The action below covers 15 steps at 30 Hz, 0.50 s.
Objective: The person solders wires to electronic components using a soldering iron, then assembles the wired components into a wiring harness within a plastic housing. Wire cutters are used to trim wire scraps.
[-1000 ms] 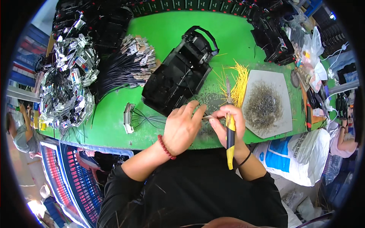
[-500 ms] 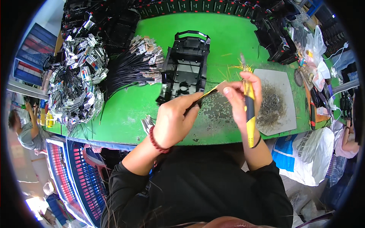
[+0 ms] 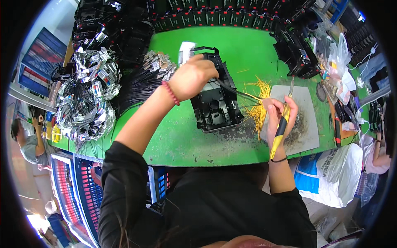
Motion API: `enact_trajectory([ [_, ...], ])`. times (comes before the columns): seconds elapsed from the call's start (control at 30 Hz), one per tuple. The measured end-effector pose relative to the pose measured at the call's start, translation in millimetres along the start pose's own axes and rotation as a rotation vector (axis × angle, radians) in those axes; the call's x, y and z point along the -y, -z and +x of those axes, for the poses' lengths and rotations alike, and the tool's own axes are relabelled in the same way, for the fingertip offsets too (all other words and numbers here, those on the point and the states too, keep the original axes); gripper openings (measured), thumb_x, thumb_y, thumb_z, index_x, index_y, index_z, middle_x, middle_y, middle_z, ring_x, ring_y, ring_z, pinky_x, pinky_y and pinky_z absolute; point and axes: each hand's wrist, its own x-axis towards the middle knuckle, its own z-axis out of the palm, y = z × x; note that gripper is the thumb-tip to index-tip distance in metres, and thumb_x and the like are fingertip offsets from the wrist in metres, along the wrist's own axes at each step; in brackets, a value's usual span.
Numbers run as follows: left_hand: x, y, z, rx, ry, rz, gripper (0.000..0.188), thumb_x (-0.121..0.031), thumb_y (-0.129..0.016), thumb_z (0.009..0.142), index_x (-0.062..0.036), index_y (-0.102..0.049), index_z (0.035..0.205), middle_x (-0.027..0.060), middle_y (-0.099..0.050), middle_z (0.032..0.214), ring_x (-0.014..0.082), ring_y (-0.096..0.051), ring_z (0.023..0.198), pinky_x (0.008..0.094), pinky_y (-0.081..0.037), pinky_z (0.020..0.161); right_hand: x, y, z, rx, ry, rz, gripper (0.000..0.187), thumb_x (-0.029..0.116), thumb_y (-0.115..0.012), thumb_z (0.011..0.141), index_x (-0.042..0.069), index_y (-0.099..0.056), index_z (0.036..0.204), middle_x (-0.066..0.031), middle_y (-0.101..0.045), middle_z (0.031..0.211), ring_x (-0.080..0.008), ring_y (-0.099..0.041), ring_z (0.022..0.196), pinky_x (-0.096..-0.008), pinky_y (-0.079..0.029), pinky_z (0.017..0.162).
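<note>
My left hand (image 3: pixel 194 76) is closed round a black cable (image 3: pixel 235 90), above the far end of a black plastic housing (image 3: pixel 215 105). A blurred white-silver end piece (image 3: pixel 187 51) juts out beyond that hand. Toward the right, the cable runs to my right hand (image 3: pixel 283 118), whose thumb and fingers pinch near its yellow end. That same hand also grips a tool with a yellow-and-black handle (image 3: pixel 280 132) and thin metal shaft, tip pointing away from me. Beside it lies a pile of thin yellow wires (image 3: pixel 260 113), partly on a stained grey plate (image 3: pixel 308 136).
Bundled cables with silver connectors (image 3: pixel 89 99) and more black cables (image 3: pixel 138 89) lie at the left. Black housings stand in rows along the back (image 3: pixel 211 17), with others at the right (image 3: pixel 295 53). Plastic bags (image 3: pixel 341 56) clutter the right edge. A white-and-blue sack (image 3: pixel 337 175) sits below the table edge.
My left hand has moved up and away from me, and the cable is now stretched toward the right hand. The silver end has swung from near my wrist to the far side. The housing sits farther right.
</note>
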Motion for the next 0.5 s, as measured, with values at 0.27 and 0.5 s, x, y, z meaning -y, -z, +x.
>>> enact_trajectory([
  [0.27, -29, -13, -36, -0.377, 0.613, -0.003, 0.008, -0.009, -0.068, 0.078, -0.0034, -0.070, 0.084, 0.0130, -0.070, 0.082, 0.0275, -0.068, 0.072, 0.0356, -0.055, 0.065, 8, 7, -9, 0.212, 0.295, -0.337, 0.034, -0.002, -0.067, 0.083, 0.001, -0.052, 0.113, -0.0108, -0.068, 0.091, -0.0175, -0.066, 0.083, -0.0308, -0.052, 0.078],
  [0.5, 1, -29, -47, 0.202, 0.975, -0.313, 0.067, -0.060, -0.062, 0.076, 0.0064, -0.066, 0.076, 0.0208, -0.067, 0.072, 0.0335, -0.068, 0.075, 0.0441, -0.053, 0.074, 43, -34, 0, 0.754, 0.461, -0.430, 0.035, -0.007, -0.070, 0.072, 0.009, -0.064, 0.103, -0.0072, -0.065, 0.080, -0.0254, -0.064, 0.072, -0.0319, -0.047, 0.062],
])
